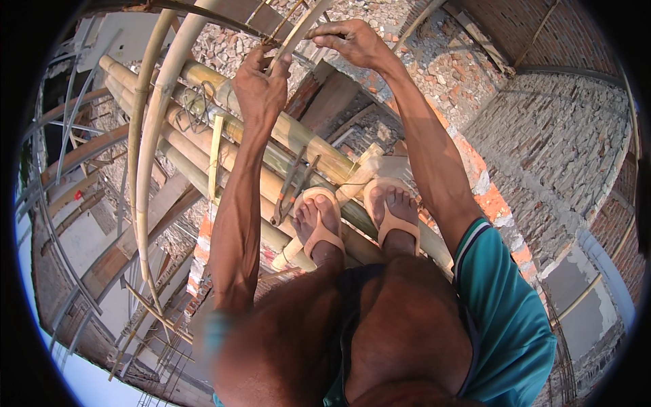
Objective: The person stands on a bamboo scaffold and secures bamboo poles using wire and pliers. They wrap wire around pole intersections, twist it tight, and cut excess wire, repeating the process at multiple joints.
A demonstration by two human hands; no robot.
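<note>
My left hand (261, 88) is closed around the lower end of a pale bamboo strip (300, 34) at the top middle. Dark tie material (270, 42) shows just above its fingers, beside a thin dark rod. On the other side of the strip, my right hand (352, 44) has its fingers bent together, their tips close to it. Whatever those fingers pinch is too small to make out. Pincers (291, 186) with dark metal arms lie on the bamboo poles (224, 146) by my feet. A loose coil of wire (196, 112) rests farther up the same poles.
I squat in sandals (319, 217) on the bundled poles. Upright bent bamboo poles (152, 129) stand at the left. Broken brick rubble (434, 64) lies below, beyond a brick wall edge (478, 180). A rough mortared brick wall (549, 136) rises at the right.
</note>
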